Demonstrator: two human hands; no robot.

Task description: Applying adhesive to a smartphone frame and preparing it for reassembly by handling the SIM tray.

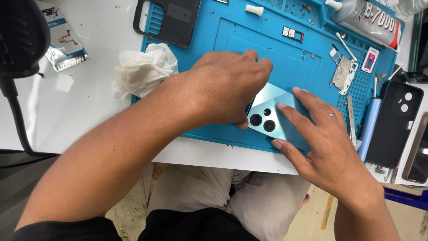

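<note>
Pale blue glass under both our hands: we press a phone (277,117), back up with its three camera lenses showing, onto the blue silicone mat (249,35).

Our left hand (225,87) arches over the phone's left end, fingers curled down on its far edge, thumb tucked at the near corner; our right hand (323,138) lies flat, fingers spread and pushing on the right part of the back. The phone sits at the mat's near edge, close to the table's lip, so we judge uneven pressure could slide it off toward our lap, or crack the back. Loose screws (307,54) and a metal bracket (343,73) lie to the far right; a sweep of the wrist could scatter them. An adhesive tube (368,18) lies at the far right, a crumpled tissue (142,69) at the left, a black case (394,122) at the right on the white table (67,116). Below us is rough, stained floor.
</note>
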